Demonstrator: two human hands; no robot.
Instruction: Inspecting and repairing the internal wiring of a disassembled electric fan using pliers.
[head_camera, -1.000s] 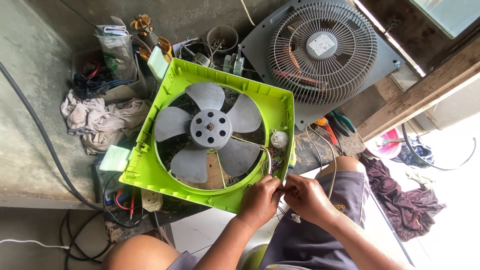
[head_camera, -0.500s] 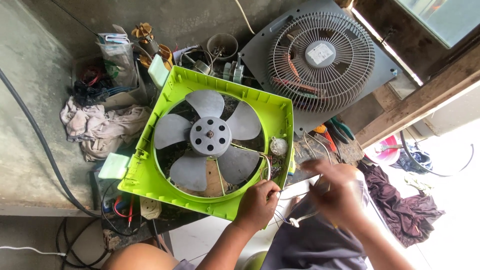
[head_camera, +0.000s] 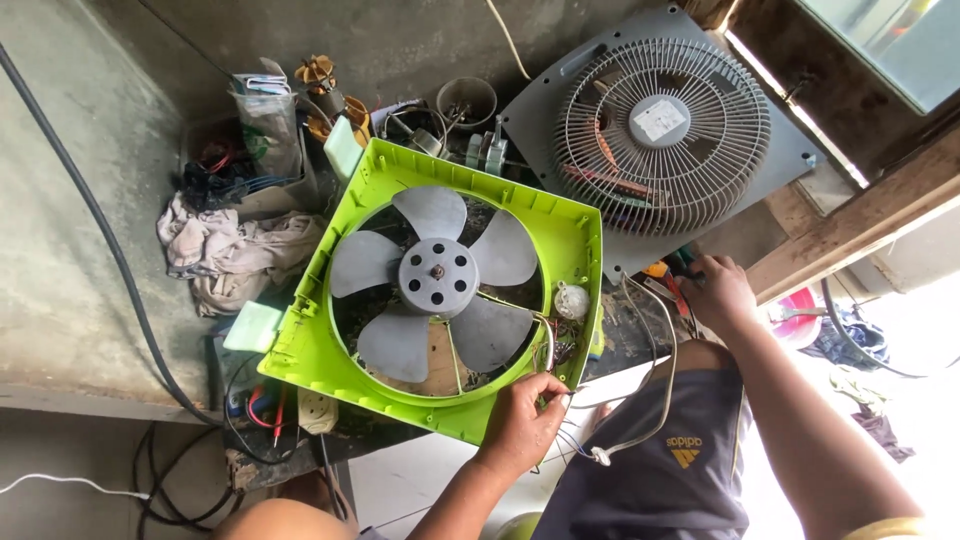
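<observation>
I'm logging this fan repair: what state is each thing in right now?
Green fan housing: front grille off, tilted on the bench.
Grey fan blades: exposed, mounted on the hub.
Grey fan grille: detached, leaning against the wall.
Wires: loose, hanging from the housing.
Left hand: gripping the housing's lower edge.
Right hand: reaching among tools.

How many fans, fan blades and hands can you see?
Fans: 2, the green fan and the grey fan
Blades on the green fan: 5
Hands: 2, the left hand and the right hand
Total: 9
</observation>
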